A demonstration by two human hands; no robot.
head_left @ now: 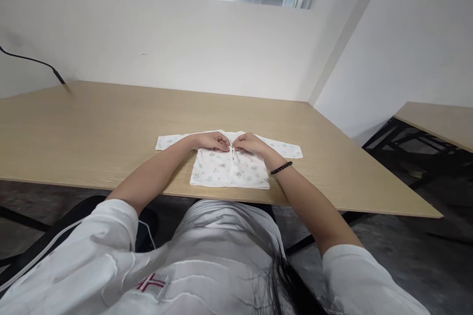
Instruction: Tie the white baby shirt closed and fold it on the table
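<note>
A small white baby shirt [214, 170] with a pale printed pattern lies spread on the table, its sleeves stretched out to both sides and its hem toward me. Its front opening runs down the middle. My left hand [216, 141] pinches the cloth at the upper part of that opening. Close beside it, my right hand [248, 142] pinches the other edge, the fingertips of both hands nearly meeting. A small white bit, perhaps a tie or fastener, shows between them, too small to make out. A dark beaded bracelet [281, 168] circles my right wrist.
The shirt rests near the front edge of a light wooden table [111, 123]. A white partition wall [177, 44] stands along the table's back. At the left a black cable [35, 60] hangs over the tabletop. Another table [439, 120] stands to the right.
</note>
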